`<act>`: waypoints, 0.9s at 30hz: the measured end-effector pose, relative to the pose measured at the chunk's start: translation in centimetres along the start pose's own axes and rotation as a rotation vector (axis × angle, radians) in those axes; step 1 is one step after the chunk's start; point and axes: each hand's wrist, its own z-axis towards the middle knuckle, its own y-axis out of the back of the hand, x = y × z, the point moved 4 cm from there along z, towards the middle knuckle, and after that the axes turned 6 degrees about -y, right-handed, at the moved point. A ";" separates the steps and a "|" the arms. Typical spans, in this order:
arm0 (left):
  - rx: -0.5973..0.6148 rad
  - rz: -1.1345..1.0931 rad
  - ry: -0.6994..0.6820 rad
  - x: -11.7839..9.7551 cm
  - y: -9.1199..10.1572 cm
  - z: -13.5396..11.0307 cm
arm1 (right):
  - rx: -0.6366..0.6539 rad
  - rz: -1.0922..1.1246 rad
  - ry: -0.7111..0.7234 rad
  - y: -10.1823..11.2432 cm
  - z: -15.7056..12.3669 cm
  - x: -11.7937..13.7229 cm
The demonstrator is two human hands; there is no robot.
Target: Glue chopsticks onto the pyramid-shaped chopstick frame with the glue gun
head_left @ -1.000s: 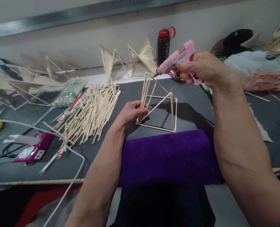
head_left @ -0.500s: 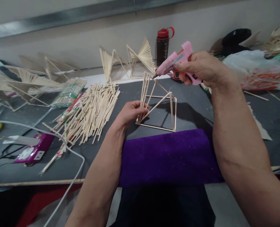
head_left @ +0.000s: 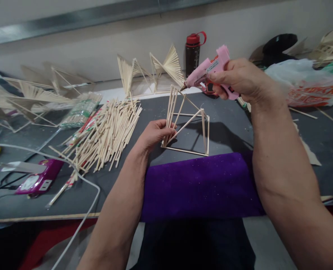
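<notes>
A frame of thin wooden sticks [head_left: 191, 129] stands on the dark table [head_left: 228, 123] in front of me. My left hand [head_left: 155, 135] pinches the upright sticks at the frame's left corner. My right hand [head_left: 239, 80] is wrapped round a pink glue gun [head_left: 210, 69], finger on its trigger. The gun's nozzle points left and touches the top ends of the upright sticks. Both forearms reach over a purple cloth [head_left: 200, 185] at the table's near edge.
A loose pile of sticks [head_left: 107, 129] lies left of the frame. Finished stick fans [head_left: 155, 71] stand along the wall, beside a dark bottle with a red cap [head_left: 193, 52]. A pink power strip [head_left: 38, 180] and a white cable [head_left: 79, 176] lie at left; plastic bags [head_left: 309, 84] at right.
The glue gun and my right hand rose slightly, the nozzle staying at the stick tops. My left hand has kept its hold.
</notes>
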 end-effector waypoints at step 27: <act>0.000 0.013 0.002 0.0 0.0 -0.1 | -0.016 -0.028 0.012 -0.1 -0.1 0.5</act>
